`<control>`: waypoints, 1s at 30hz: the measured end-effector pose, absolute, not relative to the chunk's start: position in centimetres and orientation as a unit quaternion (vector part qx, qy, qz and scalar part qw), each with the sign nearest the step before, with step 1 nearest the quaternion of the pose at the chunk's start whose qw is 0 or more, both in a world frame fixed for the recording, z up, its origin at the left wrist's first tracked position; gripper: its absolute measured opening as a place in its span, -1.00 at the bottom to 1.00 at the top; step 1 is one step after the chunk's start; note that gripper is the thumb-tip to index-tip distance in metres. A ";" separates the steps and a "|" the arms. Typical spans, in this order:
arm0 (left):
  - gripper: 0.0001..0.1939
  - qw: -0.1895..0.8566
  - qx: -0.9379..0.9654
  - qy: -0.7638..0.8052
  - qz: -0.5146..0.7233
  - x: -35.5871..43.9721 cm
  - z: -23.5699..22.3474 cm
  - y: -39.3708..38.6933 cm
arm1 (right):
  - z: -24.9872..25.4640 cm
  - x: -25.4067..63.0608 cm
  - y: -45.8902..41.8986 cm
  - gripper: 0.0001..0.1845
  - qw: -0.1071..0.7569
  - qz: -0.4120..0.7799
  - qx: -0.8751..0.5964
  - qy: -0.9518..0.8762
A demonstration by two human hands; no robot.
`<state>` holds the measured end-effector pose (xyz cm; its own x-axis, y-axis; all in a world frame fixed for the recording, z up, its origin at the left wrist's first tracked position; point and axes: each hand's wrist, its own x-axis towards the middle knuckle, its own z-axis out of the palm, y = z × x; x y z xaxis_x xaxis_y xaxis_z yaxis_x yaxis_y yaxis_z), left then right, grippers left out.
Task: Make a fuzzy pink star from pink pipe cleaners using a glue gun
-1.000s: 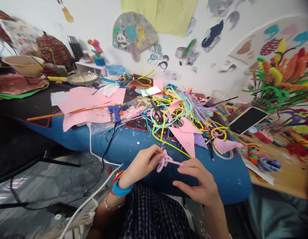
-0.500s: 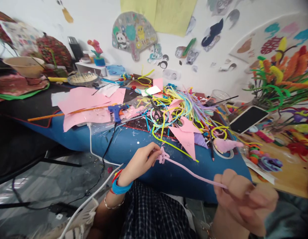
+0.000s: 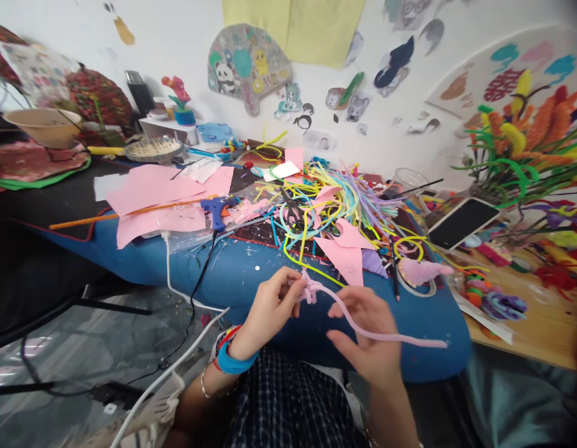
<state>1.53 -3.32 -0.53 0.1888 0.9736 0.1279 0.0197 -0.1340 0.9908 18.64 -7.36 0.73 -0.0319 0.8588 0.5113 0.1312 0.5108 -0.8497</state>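
Between the fingertips of my left hand is the knotted, looped end of a pink pipe cleaner. Its long free tail bends out to the right and crosses in front of my right hand. That hand is open, thumb and fingers apart, close to the tail; I cannot tell whether it touches it. Behind the hands, a pink paper piece with a small star drawn on it lies at the table edge, beside a yellow-green pipe cleaner.
A blue glue gun with a black cord lies on the left among pink paper sheets. Black scissors rest in a heap of coloured pipe cleaners. On the right are a phone, a pencil and a pink cone-shaped piece.
My right hand has let go of the pipe cleaner's tail and moved left, towards my left hand, opening. The tail now hangs free in a curve. My left hand keeps its pinch.
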 end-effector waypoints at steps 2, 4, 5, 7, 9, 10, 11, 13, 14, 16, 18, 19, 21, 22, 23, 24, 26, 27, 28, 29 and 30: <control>-0.81 0.509 0.560 0.422 0.499 1.8 -0.7 -3.4 | -0.2 17.4 -7.1 -0.65 0.538 0.248 -0.457 -0.664; -0.80 0.512 0.546 0.422 0.511 2.1 -0.9 -3.6 | -1.0 16.3 -6.9 -0.79 0.535 0.188 -0.499 -0.656; -0.80 0.513 0.543 0.422 0.514 2.2 -0.9 -3.6 | -1.3 15.8 -6.8 -0.85 0.536 0.156 -0.510 -0.654; -0.80 0.515 0.537 0.421 0.519 2.4 -1.0 -3.8 | -1.8 15.1 -6.6 -0.90 0.540 0.084 -0.510 -0.664; -0.81 0.515 0.533 0.417 0.527 2.5 -1.0 -3.8 | -2.0 14.7 -6.5 -0.87 0.543 0.012 -0.495 -0.678; -0.81 0.514 0.532 0.415 0.530 2.5 -1.1 -3.8 | -2.0 14.7 -6.4 -0.84 0.544 -0.016 -0.487 -0.683; -0.81 0.514 0.531 0.413 0.532 2.5 -1.1 -3.8 | -2.0 14.8 -6.4 -0.82 0.543 -0.041 -0.480 -0.688; -0.80 0.518 0.534 0.407 0.530 2.3 -1.2 -3.7 | -2.0 15.0 -6.2 -0.81 0.533 -0.078 -0.472 -0.698; -0.80 0.519 0.537 0.405 0.527 2.1 -1.2 -3.7 | -1.9 15.1 -6.2 -0.81 0.526 -0.092 -0.467 -0.704; -0.81 0.517 0.545 0.406 0.520 1.9 -1.2 -3.6 | -1.6 15.4 -6.2 -0.80 0.511 -0.106 -0.460 -0.718; -0.83 0.495 0.560 0.419 0.516 1.7 -1.2 -3.6 | -1.1 15.6 -6.3 -0.81 0.496 -0.091 -0.463 -0.729; -0.85 0.474 0.571 0.429 0.515 1.7 -1.2 -3.6 | -0.8 15.6 -6.4 -0.82 0.488 -0.072 -0.468 -0.733; -0.89 0.426 0.596 0.446 0.514 1.8 -1.1 -3.7 | -0.1 15.8 -6.5 -0.86 0.470 -0.011 -0.486 -0.737; -0.91 0.406 0.607 0.450 0.514 1.8 -1.1 -3.7 | 0.3 15.9 -6.6 -0.87 0.460 0.031 -0.492 -0.738; -0.91 0.395 0.614 0.452 0.513 1.9 -1.1 -3.8 | 0.6 16.0 -6.6 -0.86 0.451 0.077 -0.494 -0.739; -0.91 0.394 0.615 0.450 0.514 2.0 -1.1 -3.8 | 0.8 16.1 -6.6 -0.86 0.444 0.118 -0.491 -0.740; -0.89 0.428 0.600 0.437 0.516 2.1 -1.2 -3.9 | 1.2 16.3 -6.5 -0.84 0.429 0.173 -0.478 -0.747; -0.88 0.452 0.588 0.428 0.516 2.2 -1.2 -3.9 | 1.4 16.4 -6.4 -0.82 0.421 0.181 -0.475 -0.752; -0.86 0.475 0.574 0.421 0.517 2.2 -1.2 -3.8 | 1.4 16.4 -6.2 -0.80 0.410 0.175 -0.477 -0.758; -0.84 0.492 0.563 0.415 0.519 2.3 -1.2 -3.8 | 1.4 16.5 -6.1 -0.78 0.398 0.160 -0.483 -0.764; -0.83 0.502 0.555 0.413 0.520 2.3 -1.3 -3.8 | 1.4 16.5 -6.0 -0.75 0.385 0.142 -0.490 -0.769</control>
<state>2.29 -3.75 -1.25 0.1188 0.9795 0.1625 -0.0640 -0.1558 0.9857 16.50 -5.96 1.42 -0.2234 0.8630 0.4532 0.6451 0.4795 -0.5949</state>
